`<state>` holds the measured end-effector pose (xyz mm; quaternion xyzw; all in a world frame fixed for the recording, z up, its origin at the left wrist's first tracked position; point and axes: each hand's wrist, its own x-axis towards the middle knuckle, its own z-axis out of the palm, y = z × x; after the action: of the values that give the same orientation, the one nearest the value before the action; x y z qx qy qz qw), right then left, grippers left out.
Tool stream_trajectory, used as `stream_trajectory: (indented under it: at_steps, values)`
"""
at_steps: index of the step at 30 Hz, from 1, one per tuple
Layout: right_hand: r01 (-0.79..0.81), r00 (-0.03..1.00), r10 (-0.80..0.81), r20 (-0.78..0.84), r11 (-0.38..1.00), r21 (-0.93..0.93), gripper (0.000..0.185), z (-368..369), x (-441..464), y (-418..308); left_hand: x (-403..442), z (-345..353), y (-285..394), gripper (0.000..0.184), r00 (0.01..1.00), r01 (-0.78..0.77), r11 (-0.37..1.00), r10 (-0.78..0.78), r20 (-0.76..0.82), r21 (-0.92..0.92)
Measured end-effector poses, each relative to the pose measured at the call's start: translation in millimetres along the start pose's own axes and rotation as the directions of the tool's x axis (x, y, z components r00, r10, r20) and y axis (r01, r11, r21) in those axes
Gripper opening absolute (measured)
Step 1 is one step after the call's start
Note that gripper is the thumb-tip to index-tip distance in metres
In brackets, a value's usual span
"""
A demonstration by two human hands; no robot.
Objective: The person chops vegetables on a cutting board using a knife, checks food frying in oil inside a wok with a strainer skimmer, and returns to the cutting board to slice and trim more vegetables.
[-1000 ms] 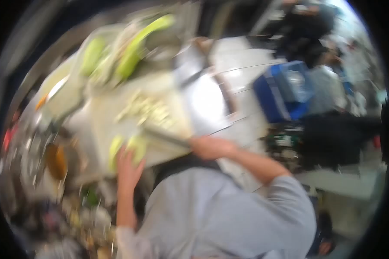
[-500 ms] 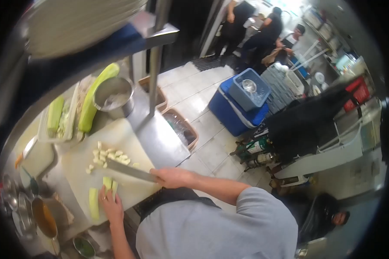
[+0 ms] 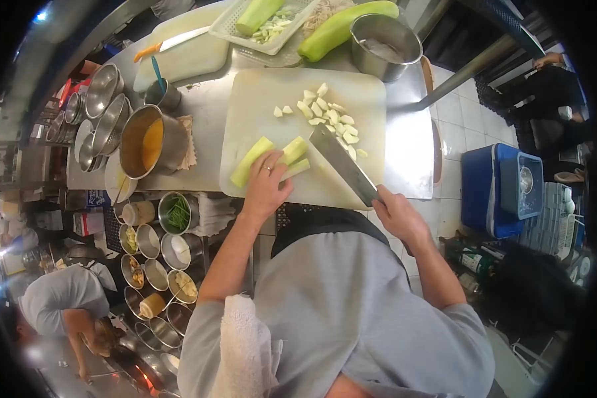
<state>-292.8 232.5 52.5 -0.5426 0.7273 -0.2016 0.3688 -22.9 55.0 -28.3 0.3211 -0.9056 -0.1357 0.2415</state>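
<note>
My right hand [image 3: 398,213] is closed round the handle of a cleaver [image 3: 345,164]. The cleaver's wide blade rests low over the white cutting board [image 3: 259,99], its tip beside a heap of chopped pale green squash pieces [image 3: 331,116]. Bent over the cut ends of peeled squash sticks [image 3: 293,151] is my left hand [image 3: 266,186], a ring on one finger, holding them against the board. Another squash length [image 3: 251,160] lies just left of those fingers. Part of the sticks is hidden under the hand.
Behind the board are a whole green squash [image 3: 341,30], a steel pot [image 3: 386,46] and a white basket [image 3: 265,40]. An orange-handled knife [image 3: 172,44] lies on another board. A pot of orange liquid [image 3: 154,142] stands left. A co-worker [image 3: 66,302] bends over a flaming wok.
My view has swung left, bringing the co-worker and the containers at lower left into sight. My left hand still holds the squash sticks, and the cleaver stays in my right hand.
</note>
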Motion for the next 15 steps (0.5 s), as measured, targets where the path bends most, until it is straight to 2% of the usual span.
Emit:
stream_trajectory:
  at_steps: [1,4,7,10,15]
  values:
    - [0.009,1.0,-0.009,0.006,1.0,-0.003,0.018,0,-1,0,2,-3,2,0.027,1.0,-0.017,1.0,0.017,0.004,0.009]
    - [0.039,0.999,-0.04,-0.03,0.999,-0.014,0.016,4,10,6,23,-1,7,0.029,0.984,-0.092,0.995,0.095,0.153,-0.025]
    - [0.073,0.996,-0.075,-0.058,0.997,-0.035,0.015,5,12,7,31,8,5,0.026,0.985,-0.022,1.0,0.021,0.169,0.0]
    - [0.052,0.997,-0.055,-0.056,0.997,-0.052,0.016,3,5,7,16,1,8,0.028,0.983,0.08,0.99,-0.098,0.155,0.113]
    - [0.029,0.999,-0.028,0.04,0.999,-0.034,0.016,-17,-24,8,-6,-15,17,0.029,0.993,0.115,0.967,-0.114,-0.019,0.225]
